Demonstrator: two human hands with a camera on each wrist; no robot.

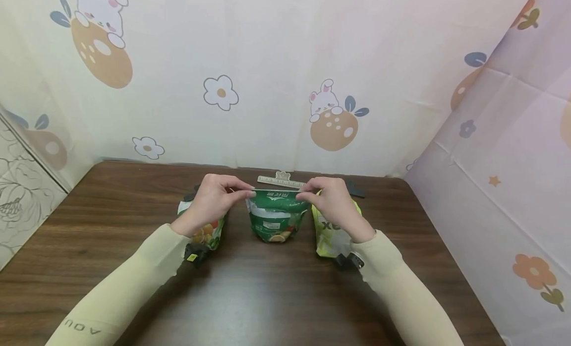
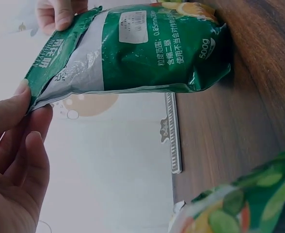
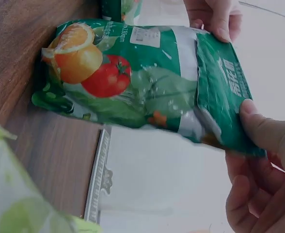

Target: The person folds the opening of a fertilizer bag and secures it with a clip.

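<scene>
A green 500 g bag [image 1: 277, 221] printed with fruit and vegetables stands between my hands, its lower end close at the tabletop. Its upper edge is folded over into a flap. My left hand [image 1: 215, 193] pinches one top corner between thumb and fingers; the same corner grip shows in the left wrist view on the bag [image 2: 137, 53]. At the opposite corner my right hand [image 1: 333, 201] pinches the fold, thumb on the flap in the right wrist view. Behind the bag lies a pale, ruler-like sealing clip [image 1: 281, 180] with a crown-shaped handle.
Under my left forearm lies another green-and-white bag [image 1: 213, 233] with fruit printing. A yellow-green bag [image 1: 327, 237] lies below my right hand, a dark flat piece [image 1: 355, 189] behind it. A patterned curtain [image 1: 267, 78] rises at the brown table's [image 1: 250, 296] back edge.
</scene>
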